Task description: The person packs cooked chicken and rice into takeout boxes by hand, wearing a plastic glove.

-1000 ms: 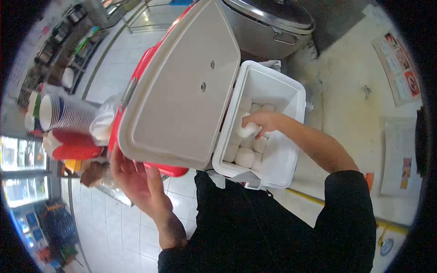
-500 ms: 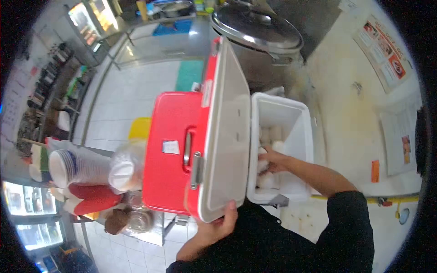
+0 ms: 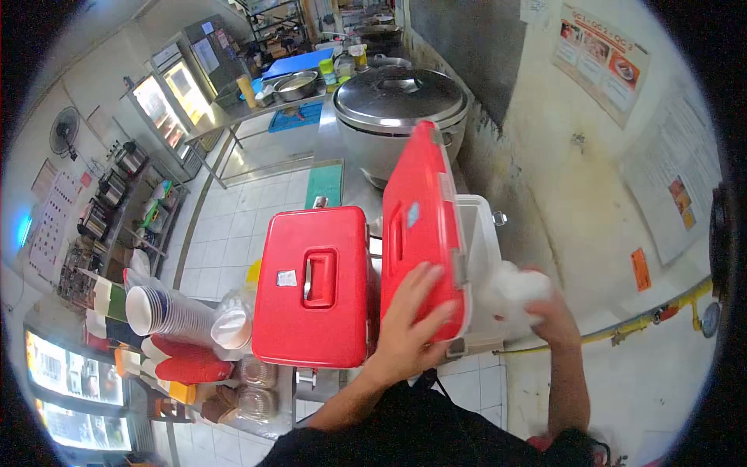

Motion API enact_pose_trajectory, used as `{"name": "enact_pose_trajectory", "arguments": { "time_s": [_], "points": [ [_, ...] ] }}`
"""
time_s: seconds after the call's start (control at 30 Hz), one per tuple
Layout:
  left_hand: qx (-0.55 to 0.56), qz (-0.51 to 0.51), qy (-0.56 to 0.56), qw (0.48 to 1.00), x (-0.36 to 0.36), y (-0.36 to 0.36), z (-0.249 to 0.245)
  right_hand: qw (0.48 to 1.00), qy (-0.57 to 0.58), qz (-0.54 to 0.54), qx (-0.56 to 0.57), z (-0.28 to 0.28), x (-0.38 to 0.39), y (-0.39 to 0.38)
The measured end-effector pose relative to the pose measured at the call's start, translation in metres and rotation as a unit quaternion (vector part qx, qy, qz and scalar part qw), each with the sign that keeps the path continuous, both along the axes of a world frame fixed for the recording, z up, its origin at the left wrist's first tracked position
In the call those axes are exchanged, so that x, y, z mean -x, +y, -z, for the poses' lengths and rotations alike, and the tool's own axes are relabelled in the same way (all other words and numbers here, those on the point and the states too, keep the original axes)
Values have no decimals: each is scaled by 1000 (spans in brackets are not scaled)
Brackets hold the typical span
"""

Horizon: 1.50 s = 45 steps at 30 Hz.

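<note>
We are spreading our left hand (image 3: 411,323) on the raised red lid (image 3: 412,226) at centre. Right of centre, our right hand (image 3: 556,315) is gripping blurred white bundles (image 3: 517,289) by the white box (image 3: 481,229), whose bottom we aren't seeing. A shut red cooler (image 3: 315,233) is sitting left of centre.

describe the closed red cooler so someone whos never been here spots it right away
Find the big lidded pot by the wall. Nearer the person, two coolers with red lids stand side by side; take the left cooler. Its lid lies flat and shut, with a white label beside the handle, while its neighbour has its lid tilted up, the left hand against it.
</note>
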<state>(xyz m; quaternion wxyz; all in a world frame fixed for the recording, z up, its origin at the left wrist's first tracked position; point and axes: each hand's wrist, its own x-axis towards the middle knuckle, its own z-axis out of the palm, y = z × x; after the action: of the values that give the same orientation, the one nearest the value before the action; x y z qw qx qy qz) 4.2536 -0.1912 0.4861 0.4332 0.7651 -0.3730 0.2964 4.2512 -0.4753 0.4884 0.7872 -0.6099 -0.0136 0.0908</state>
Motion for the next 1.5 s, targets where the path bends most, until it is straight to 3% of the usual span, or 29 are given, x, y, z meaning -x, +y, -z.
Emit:
{"name": "enact_pose_trajectory", "arguments": {
  "time_s": [0.03, 0.1, 0.17, 0.27, 0.3, 0.33, 0.4, 0.43, 0.5, 0.57, 0.6, 0.67, 0.73, 0.77, 0.83, 0.87, 0.93, 0.97, 1.03, 1.07, 1.13, 1.17, 1.2, 1.27, 1.33, 1.4, 1.47, 1.5],
  "points": [
    [0, 6, -3, 1000, 0, -11, -2, 991, -73, 79, 81, -15, 41, -6],
    [-124, 43, 25, 991, -2, -37, -8, 974, -153, 161, -40, 35, 115, -46],
    [-130, 59, 39, 989, -2, -50, 2, 936, -163, 258, -176, 46, 199, -38],
    [-150, 94, 83, 981, 14, -68, 24, 843, -166, 504, -83, 99, 315, 36],
    [-122, 105, 263, 951, 28, -78, 25, 800, -130, 514, -282, 95, 343, 59],
    [-21, 141, 429, 892, 48, -95, 34, 767, -128, 538, -326, 96, 365, 90],
    [-138, 321, 269, 898, 107, -114, 21, 707, -95, 579, -394, 107, 410, 137],
    [-168, 399, 264, 862, 143, -116, 37, 689, -112, 599, -394, 109, 429, 165],
    [-220, 611, 514, 561, 213, -118, 77, 667, -147, 634, -362, 116, 462, 207],
    [-257, 640, 527, 496, 280, -112, 105, 645, -144, 679, -321, 124, 499, 247],
    [-271, 631, 554, 470, 296, -103, 119, 665, -129, 658, -327, 130, 515, 263],
    [-325, 604, 362, 631, 314, -96, 125, 570, -210, 708, -360, 146, 562, 302],
    [-304, 510, 206, 778, 296, -105, 126, 536, -247, 735, -334, 166, 612, 330],
    [-275, 436, 103, 850, 276, -112, 109, 505, -253, 753, -338, 166, 636, 346],
    [-181, 286, -61, 939, 185, -132, 111, 470, -183, 804, -314, 185, 680, 385],
    [-168, 198, -155, 953, 142, -144, 97, 440, -158, 833, -297, 194, 705, 401],
    [-229, 53, -218, 947, 72, -153, 62, 455, -188, 805, -332, 226, 758, 439],
    [-227, 40, -221, 948, 43, -155, 55, 465, -190, 797, -336, 237, 776, 444],
    [-541, 32, -117, 832, 6, -168, 49, 520, -55, 788, -325, 248, 798, 453],
    [-535, 28, -115, 837, 0, -173, 49, 490, -65, 809, -317, 232, 781, 443],
    [-672, 60, -25, 738, -11, -185, 35, 506, -55, 802, -312, 215, 755, 418],
    [-668, 51, -18, 742, -19, -189, 34, 579, -101, 751, -301, 216, 748, 400],
    [-647, 49, -72, 758, -28, -188, 38, 513, -123, 758, -384, 261, 754, 406],
    [-616, 49, -136, 775, -34, -171, 30, 486, -124, 758, -417, 268, 729, 376],
    [-571, 49, -143, 807, -29, -147, -14, 519, -134, 736, -414, 262, 693, 337],
    [-532, 27, -121, 838, -27, -106, -56, 585, -127, 695, -398, 231, 650, 294],
    [-395, 46, -147, 906, -26, -54, -89, 645, -90, 648, -395, 218, 615, 256],
    [-389, 26, -142, 910, -23, -29, -100, 702, -108, 601, -367, 208, 590, 234]
  ]
}}
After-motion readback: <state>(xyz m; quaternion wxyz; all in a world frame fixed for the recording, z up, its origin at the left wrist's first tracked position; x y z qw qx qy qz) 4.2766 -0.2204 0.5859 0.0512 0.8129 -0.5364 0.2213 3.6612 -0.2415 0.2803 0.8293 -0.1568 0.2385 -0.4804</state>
